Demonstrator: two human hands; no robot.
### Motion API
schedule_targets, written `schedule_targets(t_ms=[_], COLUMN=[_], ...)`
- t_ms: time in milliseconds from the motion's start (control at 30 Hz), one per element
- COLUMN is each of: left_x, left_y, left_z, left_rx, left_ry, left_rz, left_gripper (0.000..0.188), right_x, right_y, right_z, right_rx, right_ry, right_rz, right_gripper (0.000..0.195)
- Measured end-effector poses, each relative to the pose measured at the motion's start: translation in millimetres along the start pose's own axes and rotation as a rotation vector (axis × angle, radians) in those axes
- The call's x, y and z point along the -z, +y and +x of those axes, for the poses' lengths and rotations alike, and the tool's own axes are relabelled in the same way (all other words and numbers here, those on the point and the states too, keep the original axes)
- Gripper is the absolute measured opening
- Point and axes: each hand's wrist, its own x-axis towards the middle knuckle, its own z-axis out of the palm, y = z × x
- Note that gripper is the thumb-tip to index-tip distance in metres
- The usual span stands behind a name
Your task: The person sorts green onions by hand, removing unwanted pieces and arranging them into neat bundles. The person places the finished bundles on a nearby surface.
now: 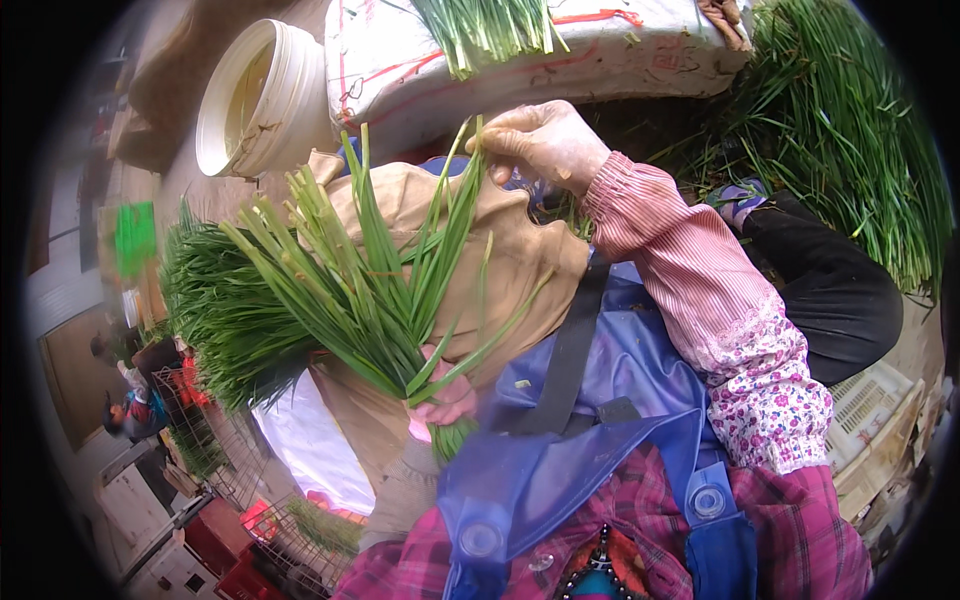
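Observation:
My left hand (pixel 446 394), in a pinkish glove, is closed around a loose bunch of green leafy stalks, which look like garlic chives (pixel 360 300). Their pale cut ends fan out upward. My right hand (pixel 544 142), in a thin whitish glove, pinches the tip of a stalk at the upper right of this bunch. Below the stalks, a tan cloth (pixel 510 300) covers my lap over a blue waterproof apron (pixel 600 352). Just left of the held bunch lies a thick pile of the same greens (pixel 232 315).
A white bucket (pixel 296 97) stands at the upper left. Beside it, a white sack (pixel 615 71) bears more stalks (pixel 487 34). A large heap of greens (pixel 847 150) lies at the right, above a plastic crate (pixel 874 420). Wire baskets (pixel 225 450) and another person (pixel 139 412) are at left.

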Motion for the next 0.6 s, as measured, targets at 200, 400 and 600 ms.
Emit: schedule_targets(t_ms=[200,400,600], left_x=[-3.2,-8.1,-8.8], left_y=[-2.7,-7.1,-4.3], left_z=[7.2,12.9,14.4], left_rx=[-0.014,-0.062,-0.009], left_ry=[-0.06,-0.053,-0.101], left_rz=[-0.055,-0.049,-0.01], left_gripper=[0.027,0.018,0.024], right_x=[55.2,158.5,129.1], right_y=[-22.6,-40.0,-34.5], right_z=[7.7,-24.2,-45.5], right_rx=[0.275,0.602,0.274], right_ry=[0.52,0.787,0.354], right_rz=[-0.122,-0.554,-1.507], right_gripper=[0.02,0.029,0.019])
